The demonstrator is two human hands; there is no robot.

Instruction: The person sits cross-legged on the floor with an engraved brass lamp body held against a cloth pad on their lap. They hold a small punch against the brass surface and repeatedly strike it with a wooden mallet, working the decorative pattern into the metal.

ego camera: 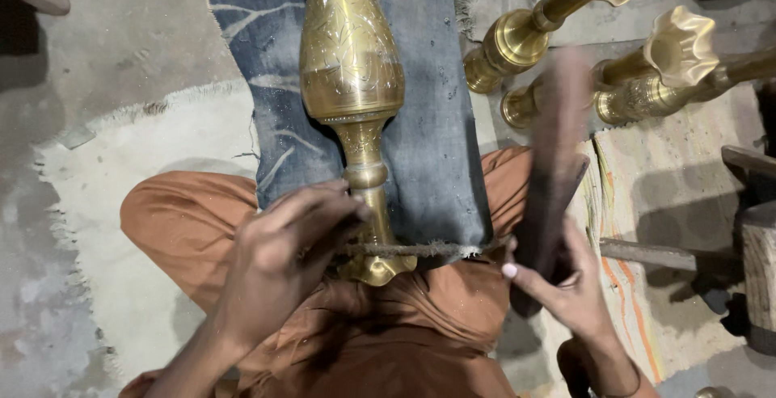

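Gripping brass vase (352,67), left hand (283,261)

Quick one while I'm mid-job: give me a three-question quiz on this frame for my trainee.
1. True or false: the brass vase lies on the blue cloth.
2. Which hand holds the dark, blurred tool? A) left B) right C) neither
3. Fill in: the left hand rests at the vase's narrow ____.

Key:
1. True; it lies lengthwise on the cloth over the person's lap.
2. B; the right hand grips its lower end.
3. Neck, close to the flared mouth.
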